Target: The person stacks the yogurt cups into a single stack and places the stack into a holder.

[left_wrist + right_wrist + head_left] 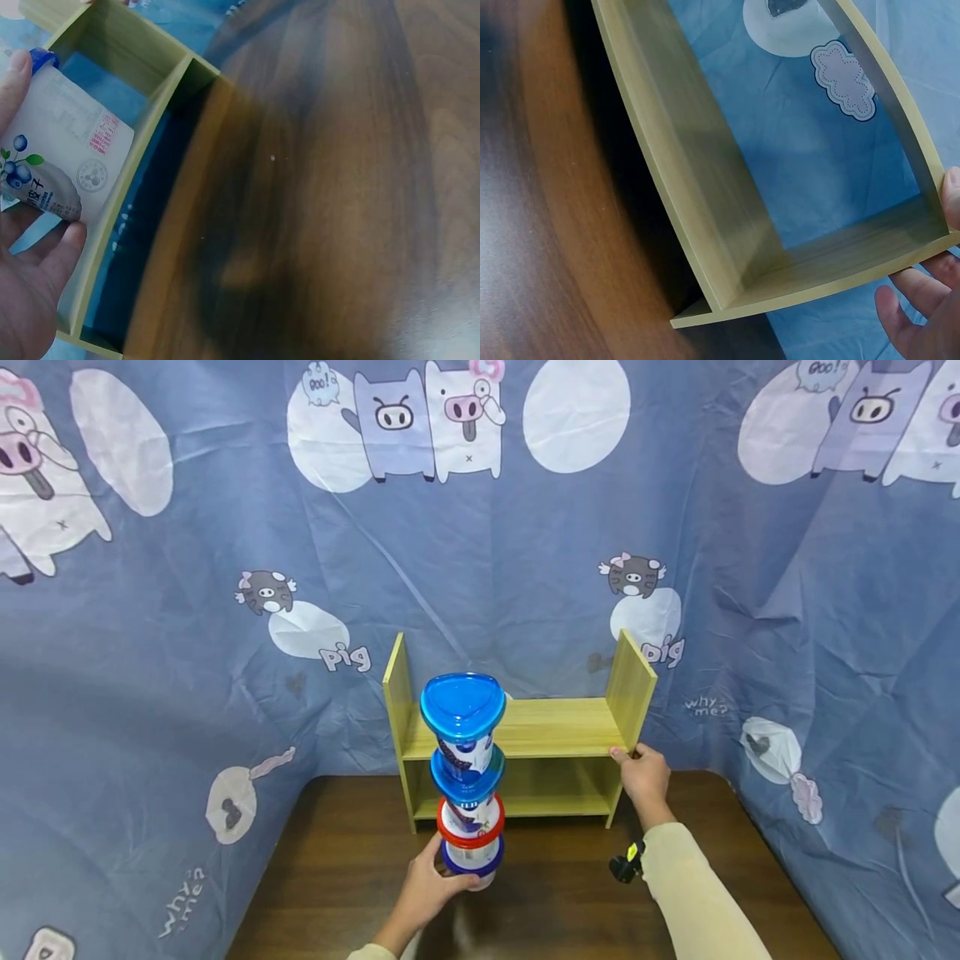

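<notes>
My left hand grips the bottom of a tall stack of lidded tubs from its left side. Two blue lids are uppermost; a red lid and a dark blue one come below them. Seen from the left wrist, the held tub is white with a blueberry print. Fingers of the left hand lie along it. At the right of a light wooden two-tier shelf, my right hand grips the side panel where the upper board meets it. The right wrist view shows thumb and fingers on either side of that panel.
The shelf stands on a dark brown wooden table, towards its back edge. Blue cloth with pig drawings hangs behind and on both sides. A small black device sits at the right wrist. The tub stack overlaps the shelf's left part.
</notes>
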Tool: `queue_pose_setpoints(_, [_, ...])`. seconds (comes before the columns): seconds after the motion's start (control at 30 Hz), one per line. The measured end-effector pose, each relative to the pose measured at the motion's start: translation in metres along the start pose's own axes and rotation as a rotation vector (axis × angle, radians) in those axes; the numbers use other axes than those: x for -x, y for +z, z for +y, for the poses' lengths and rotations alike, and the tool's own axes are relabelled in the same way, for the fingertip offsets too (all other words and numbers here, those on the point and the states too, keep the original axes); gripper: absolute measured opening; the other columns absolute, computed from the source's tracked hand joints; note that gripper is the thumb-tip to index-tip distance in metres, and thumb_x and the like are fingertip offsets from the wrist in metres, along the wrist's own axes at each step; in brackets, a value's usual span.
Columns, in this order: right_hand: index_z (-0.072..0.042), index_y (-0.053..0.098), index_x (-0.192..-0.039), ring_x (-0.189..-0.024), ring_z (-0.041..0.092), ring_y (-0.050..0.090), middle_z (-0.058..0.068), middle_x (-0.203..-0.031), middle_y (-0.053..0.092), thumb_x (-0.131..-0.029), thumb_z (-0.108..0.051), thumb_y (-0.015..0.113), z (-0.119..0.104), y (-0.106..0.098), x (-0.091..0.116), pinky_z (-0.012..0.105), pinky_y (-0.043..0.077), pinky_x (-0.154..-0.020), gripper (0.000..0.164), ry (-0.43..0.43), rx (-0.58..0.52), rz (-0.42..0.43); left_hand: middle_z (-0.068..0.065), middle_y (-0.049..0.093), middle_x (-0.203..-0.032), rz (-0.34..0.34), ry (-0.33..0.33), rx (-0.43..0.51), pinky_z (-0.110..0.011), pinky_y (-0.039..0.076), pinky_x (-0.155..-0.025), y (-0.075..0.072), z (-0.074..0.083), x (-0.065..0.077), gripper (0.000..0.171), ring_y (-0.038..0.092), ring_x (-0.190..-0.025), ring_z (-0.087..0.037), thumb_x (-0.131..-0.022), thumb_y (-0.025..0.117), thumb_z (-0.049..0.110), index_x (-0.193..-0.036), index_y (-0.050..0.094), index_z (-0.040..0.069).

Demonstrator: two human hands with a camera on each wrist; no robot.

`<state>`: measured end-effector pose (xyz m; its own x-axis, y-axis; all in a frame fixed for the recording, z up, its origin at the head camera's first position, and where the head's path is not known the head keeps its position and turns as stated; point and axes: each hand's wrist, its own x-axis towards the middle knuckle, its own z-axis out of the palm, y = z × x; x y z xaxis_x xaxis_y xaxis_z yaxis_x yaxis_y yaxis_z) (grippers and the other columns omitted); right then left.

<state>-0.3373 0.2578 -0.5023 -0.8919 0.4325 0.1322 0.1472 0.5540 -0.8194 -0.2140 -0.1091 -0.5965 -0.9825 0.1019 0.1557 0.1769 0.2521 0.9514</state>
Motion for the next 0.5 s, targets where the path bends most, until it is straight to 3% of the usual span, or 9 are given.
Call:
queue_pose_setpoints(0.2, [0.000, 0.074, -0.103, -0.083, 0.033, 0.058, 0.015, -0.086, 0.071, -0.095, -0.032, 0.073, 0.001, -0.001, 0.001, 0.045, 0.046, -0.072, 0.033, -0.002, -0.015, 0.001, -0.014, 0.067, -0.126, 0.014, 0.026, -0.060, -0.046, 0.055, -0.094, -0.008, 0.010, -0.013, 0.088, 0.064, -0.114, -0.030, -0.071, 0.093, 0.031, -0.145, 0.050, 0.007])
queue_pose_setpoints(0.5, [0.000, 0.074, -0.106, -0.082, 0.033, 0.059, 0.017, -0.091, 0.072, -0.095, -0.033, 0.072, 0.001, -0.001, 0.002, 0.044, 0.047, -0.071, 0.035, -0.002, -0.028, -0.011, -0.009, 0.068, -0.125, 0.023, 0.121, -0.104, -0.054, 0.050, -0.099, -0.025, 0.031, -0.041, 0.083, 0.065, -0.114, -0.029, -0.074, 0.092, 0.031, -0.143, 0.053, 0.009])
